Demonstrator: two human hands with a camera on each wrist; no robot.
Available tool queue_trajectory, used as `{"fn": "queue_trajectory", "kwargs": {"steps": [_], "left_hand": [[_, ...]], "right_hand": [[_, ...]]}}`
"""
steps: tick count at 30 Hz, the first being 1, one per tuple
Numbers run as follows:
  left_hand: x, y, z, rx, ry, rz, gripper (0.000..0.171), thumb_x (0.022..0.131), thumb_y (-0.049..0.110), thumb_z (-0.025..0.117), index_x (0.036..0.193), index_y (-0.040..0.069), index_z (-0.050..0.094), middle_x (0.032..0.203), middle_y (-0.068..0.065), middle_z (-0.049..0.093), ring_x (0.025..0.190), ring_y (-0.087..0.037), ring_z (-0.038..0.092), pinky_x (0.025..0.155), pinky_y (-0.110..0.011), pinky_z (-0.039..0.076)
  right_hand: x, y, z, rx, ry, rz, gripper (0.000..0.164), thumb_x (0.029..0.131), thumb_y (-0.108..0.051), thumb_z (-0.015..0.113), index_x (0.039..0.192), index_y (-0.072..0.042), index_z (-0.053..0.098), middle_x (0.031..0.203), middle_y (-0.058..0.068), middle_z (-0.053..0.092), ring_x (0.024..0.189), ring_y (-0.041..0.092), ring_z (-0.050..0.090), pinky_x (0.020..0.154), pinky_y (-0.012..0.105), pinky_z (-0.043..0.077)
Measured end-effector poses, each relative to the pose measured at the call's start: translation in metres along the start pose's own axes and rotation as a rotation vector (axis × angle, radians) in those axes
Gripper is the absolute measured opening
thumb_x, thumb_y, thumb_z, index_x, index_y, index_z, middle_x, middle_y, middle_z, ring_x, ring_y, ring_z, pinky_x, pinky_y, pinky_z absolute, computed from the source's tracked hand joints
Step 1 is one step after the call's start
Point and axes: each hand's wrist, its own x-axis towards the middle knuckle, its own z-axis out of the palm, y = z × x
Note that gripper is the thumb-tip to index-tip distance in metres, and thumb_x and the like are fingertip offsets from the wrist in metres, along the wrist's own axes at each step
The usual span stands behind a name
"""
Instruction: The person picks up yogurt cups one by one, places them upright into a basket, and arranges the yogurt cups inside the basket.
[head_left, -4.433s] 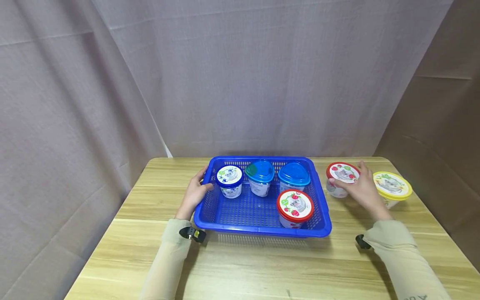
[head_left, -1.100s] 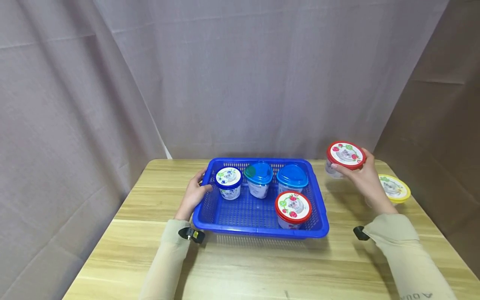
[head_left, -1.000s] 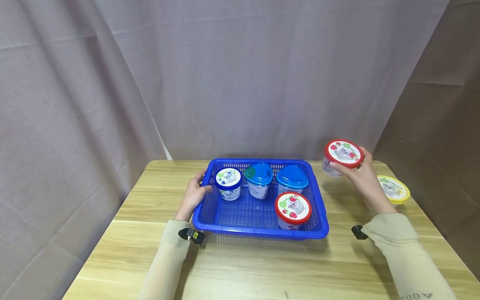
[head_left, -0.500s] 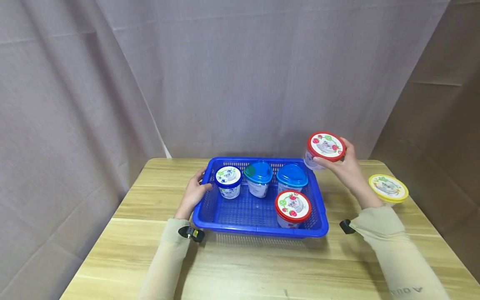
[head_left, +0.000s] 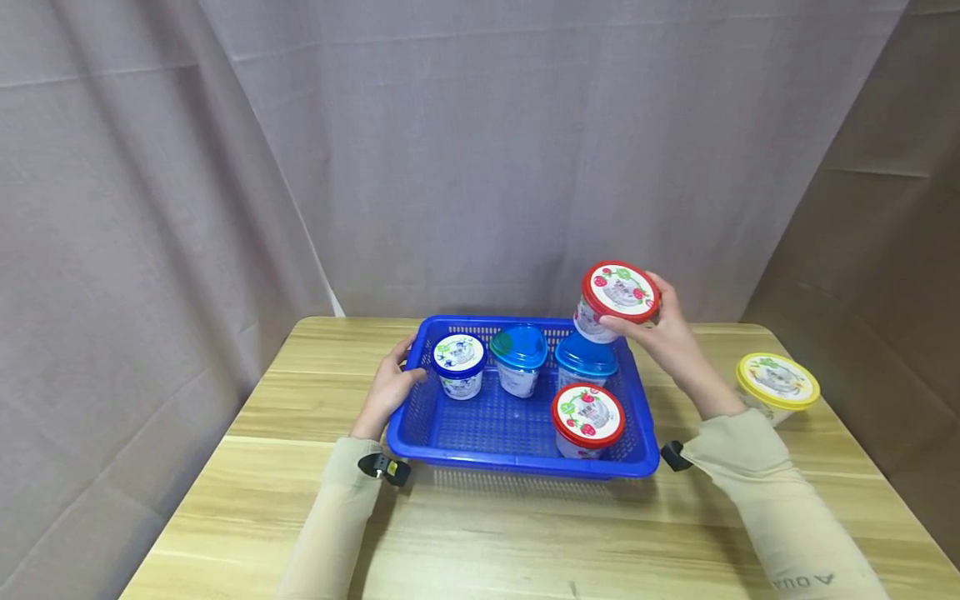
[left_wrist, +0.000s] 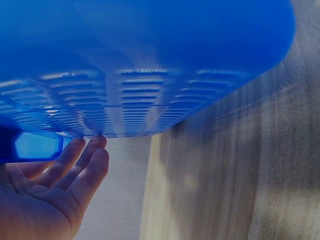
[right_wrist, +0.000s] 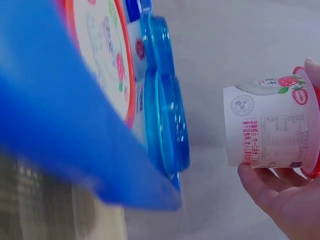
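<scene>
My right hand grips a white plastic tub with a red strawberry-print lid. It is raised over the back right of the blue basket, overlapping a blue-lidded tub there. Printed label text shows on the held tub's side in the right wrist view. My left hand holds the basket's left rim, thumb over the edge and fingers against the slotted outer wall. Inside the basket stand a round tub with a dark blue rim, another blue-lidded tub and a second red-lidded tub.
A yellow-lidded tub stands on the wooden table to the right of the basket, beyond my right wrist. Grey cloth hangs behind the table, and a brown cloth wall is on the right.
My right hand has gripped the red-lidded tub, lifted it off the table and carried it left over the basket. The yellow-lidded tub shows more fully. My left hand has stayed on the rim.
</scene>
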Motion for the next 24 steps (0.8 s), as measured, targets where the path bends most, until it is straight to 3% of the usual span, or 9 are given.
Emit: {"fn": "queue_trajectory", "kwargs": {"steps": [9,15,18,24], "left_hand": [[-0.001,0.005,-0.001,0.011,-0.024,-0.016,0.078,0.079,-0.007,0.061,0.153,0.0,0.038,0.134,-0.03,0.057,0.113,-0.039,0.06,0.09,-0.041,0.05],[-0.018,0.037,-0.003,0.019,-0.041,-0.01,0.076,0.078,-0.008,0.059,0.151,-0.007,0.037,0.129,-0.033,0.058,0.11,-0.04,0.061,0.087,-0.038,0.051],[-0.024,0.045,-0.003,0.02,-0.036,0.0,0.075,0.078,-0.008,0.059,0.15,-0.01,0.037,0.128,-0.034,0.057,0.11,-0.041,0.061,0.087,-0.039,0.051],[-0.02,0.038,-0.004,0.024,-0.034,-0.016,0.076,0.079,-0.009,0.059,0.151,-0.007,0.037,0.132,-0.033,0.056,0.113,-0.041,0.06,0.09,-0.041,0.05]], "right_hand": [[-0.008,-0.014,0.016,0.046,-0.059,-0.045,0.107,0.088,-0.029,0.078,0.161,-0.015,0.001,0.157,0.021,0.029,0.144,0.039,0.028,0.113,0.06,0.03],[-0.009,-0.016,0.024,0.032,-0.103,-0.052,0.107,0.087,-0.029,0.078,0.161,-0.017,0.002,0.156,0.021,0.03,0.144,0.038,0.029,0.112,0.06,0.031],[-0.009,-0.017,0.028,0.033,-0.124,-0.066,0.107,0.087,-0.029,0.079,0.161,-0.017,0.002,0.157,0.02,0.03,0.144,0.037,0.03,0.113,0.06,0.03],[-0.009,-0.02,0.037,0.017,-0.149,-0.104,0.104,0.086,-0.028,0.079,0.16,-0.015,0.007,0.156,0.018,0.033,0.144,0.033,0.032,0.114,0.058,0.029]]}}
